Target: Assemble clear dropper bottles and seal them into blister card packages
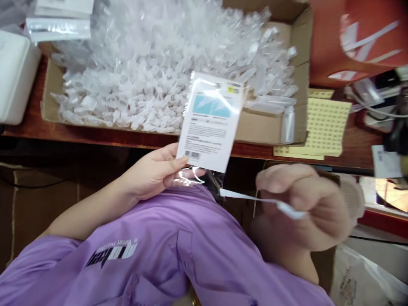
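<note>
Right hand (302, 208), blurred and closest to the camera, is curled shut around a white strip (251, 196) whose free end points across toward the left hand (156, 172). That hand pinches the bottom edge of a packet (210, 123), clear with a printed card inside, thumb on top. The packet's long side runs up and away from the body, nearer the left hand than the right. Beyond both hands sits a cardboard box (270, 127) heaped with clear plastic pieces (153, 76), and right of it a yellow sticker sheet (325, 121).
</note>
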### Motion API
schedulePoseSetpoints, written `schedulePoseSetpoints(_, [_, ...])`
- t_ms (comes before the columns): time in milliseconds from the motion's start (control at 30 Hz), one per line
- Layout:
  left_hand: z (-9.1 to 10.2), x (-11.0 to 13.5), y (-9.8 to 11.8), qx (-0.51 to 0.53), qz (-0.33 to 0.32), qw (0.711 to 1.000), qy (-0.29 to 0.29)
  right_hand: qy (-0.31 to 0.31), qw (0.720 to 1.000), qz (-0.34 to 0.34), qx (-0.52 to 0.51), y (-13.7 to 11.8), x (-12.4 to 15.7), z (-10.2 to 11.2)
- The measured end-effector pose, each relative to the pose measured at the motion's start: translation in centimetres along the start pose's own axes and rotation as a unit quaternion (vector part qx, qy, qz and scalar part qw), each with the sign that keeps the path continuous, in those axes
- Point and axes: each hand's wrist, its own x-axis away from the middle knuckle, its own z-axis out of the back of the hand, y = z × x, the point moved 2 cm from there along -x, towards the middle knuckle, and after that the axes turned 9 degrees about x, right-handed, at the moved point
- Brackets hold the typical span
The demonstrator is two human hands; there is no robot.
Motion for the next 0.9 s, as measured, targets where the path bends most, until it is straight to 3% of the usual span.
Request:
schedulePoseSetpoints(67, [0.1,0.2,0.5,-0.001,0.000,1.000,0.019,0.108,0.987,-0.046,-0.106,1.8,-0.5,1.8])
schedulePoseSetpoints(133, [0.1,0.3,0.9,-0.010,-0.005,0.999,0.033,0.154,0.975,-0.083,-0.138,3.8,-1.8,3.6])
schedulePoseSetpoints(200, [0.0,0.4,1.2,-0.020,-0.002,0.999,0.038,0.198,0.970,-0.121,-0.070,5.8,-4.0,5.8])
schedulePoseSetpoints(267, [-0.2,0.4,1.3,-0.030,0.000,0.998,0.048,0.227,0.964,-0.125,0.068,7.6,-7.2,8.1])
schedulePoseSetpoints(300, [-0.2,0.4,1.2,-0.032,-0.004,0.998,0.050,0.212,0.957,-0.139,0.141,8.5,-9.2,9.1])
schedulePoseSetpoints(367, [-0.4,0.5,1.1,-0.032,-0.013,0.998,0.048,0.190,0.917,-0.162,0.310,10.5,-13.6,10.8])
schedulePoseSetpoints(467, [-0.4,0.6,0.8,-0.029,-0.016,0.998,0.049,0.132,0.894,-0.211,0.374,14.3,-19.6,12.3])
schedulePoseSetpoints(533, [-0.3,0.8,0.7,-0.027,-0.014,0.998,0.055,0.071,0.877,-0.243,0.408,16.8,-22.2,12.6])
schedulePoseSetpoints(633, [-0.3,0.9,0.5,-0.026,-0.013,0.998,0.057,-0.031,0.861,-0.256,0.438,19.6,-23.4,12.5])
schedulePoseSetpoints(733, [-0.3,1.0,0.4,-0.038,-0.017,0.996,0.073,-0.089,0.846,-0.250,0.462,21.0,-23.2,12.3])
schedulePoseSetpoints(900, [0.1,0.9,0.4,-0.059,-0.012,0.995,0.081,-0.061,0.820,-0.253,0.510,20.9,-24.1,12.9])
